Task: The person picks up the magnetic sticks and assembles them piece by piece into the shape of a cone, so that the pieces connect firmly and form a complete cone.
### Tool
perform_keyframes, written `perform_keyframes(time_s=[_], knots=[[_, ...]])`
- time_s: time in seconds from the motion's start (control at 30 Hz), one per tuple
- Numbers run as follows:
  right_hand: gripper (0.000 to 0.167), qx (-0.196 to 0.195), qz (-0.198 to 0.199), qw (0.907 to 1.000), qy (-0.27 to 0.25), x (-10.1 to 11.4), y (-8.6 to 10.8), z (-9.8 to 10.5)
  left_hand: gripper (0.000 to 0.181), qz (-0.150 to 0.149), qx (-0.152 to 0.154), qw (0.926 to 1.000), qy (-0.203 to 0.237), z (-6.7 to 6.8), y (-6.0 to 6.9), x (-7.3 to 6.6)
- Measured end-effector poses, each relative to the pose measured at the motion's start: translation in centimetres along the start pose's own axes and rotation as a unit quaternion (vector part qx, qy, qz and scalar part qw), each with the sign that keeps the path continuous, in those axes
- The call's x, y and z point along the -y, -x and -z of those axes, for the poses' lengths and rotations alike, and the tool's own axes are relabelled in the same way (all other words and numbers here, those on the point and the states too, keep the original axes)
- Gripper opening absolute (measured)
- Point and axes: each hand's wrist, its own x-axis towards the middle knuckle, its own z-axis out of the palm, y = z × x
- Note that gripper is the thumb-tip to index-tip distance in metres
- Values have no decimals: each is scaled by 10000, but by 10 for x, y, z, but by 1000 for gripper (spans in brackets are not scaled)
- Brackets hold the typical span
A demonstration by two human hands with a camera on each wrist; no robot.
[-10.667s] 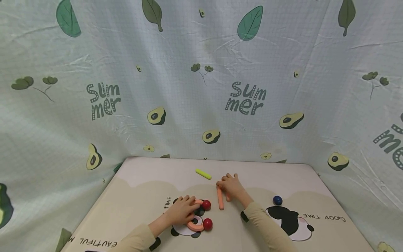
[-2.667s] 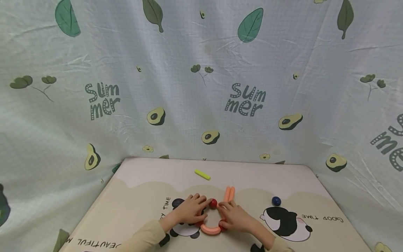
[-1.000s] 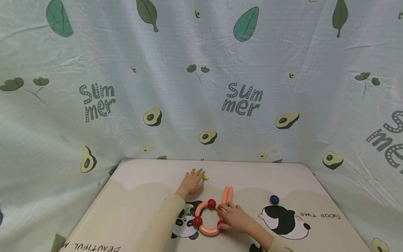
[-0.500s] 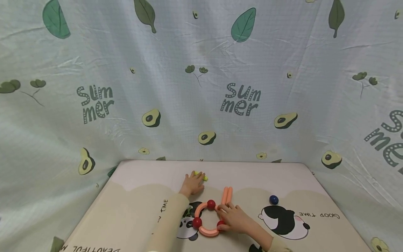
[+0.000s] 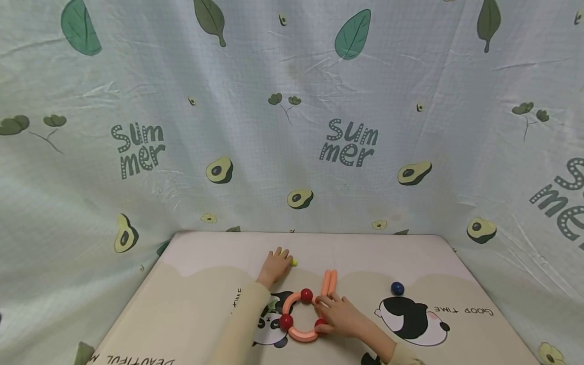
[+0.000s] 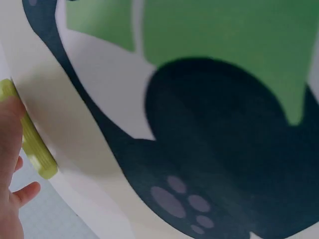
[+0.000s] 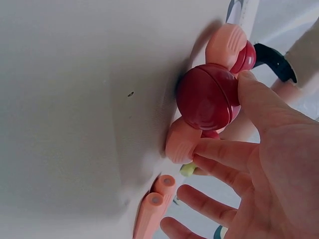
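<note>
In the head view my left hand (image 5: 276, 266) reaches to the far part of the table and pinches a yellow-green rod (image 5: 294, 262). The left wrist view shows the thumb lying across this ridged rod (image 6: 39, 152); most of the other fingers are hidden. Nearer lies a ring of orange curved rods (image 5: 303, 336) joined by red balls (image 5: 286, 321). My right hand (image 5: 339, 315) holds the ring's right side. In the right wrist view its thumb touches a red ball (image 7: 204, 97) and its index finger a curved rod (image 7: 182, 142); the other fingers are spread.
Two straight orange rods (image 5: 326, 283) lie side by side just beyond the ring. A blue ball (image 5: 397, 288) sits to the right, by a printed dog. The table mat (image 5: 205, 304) bears cartoon prints, and a patterned curtain (image 5: 255, 126) hangs behind it.
Earlier both hands worked at the orange pieces and red balls, which became a ring. My left hand has since moved from it to the yellow-green rod, now shifted slightly nearer. The right hand stays.
</note>
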Motion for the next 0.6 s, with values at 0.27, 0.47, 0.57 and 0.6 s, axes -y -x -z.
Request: perform_keyframes(time_s=[0.27,0.47,0.57,0.6], knots=[[47,-145,104,9998,94,-1,2,-1,15,-169,-206,9996,85,2,9,3],[49,-86,46,9998,152,-1,3,-1,17,-319,-197,9993,34,3,12,5],[52,-83,31,9997,210,0,4,-2,16,-440,-200,9988,10,6,13,5],[52,-84,24,9997,210,0,5,-2,17,-489,-222,9986,-1,7,13,4]])
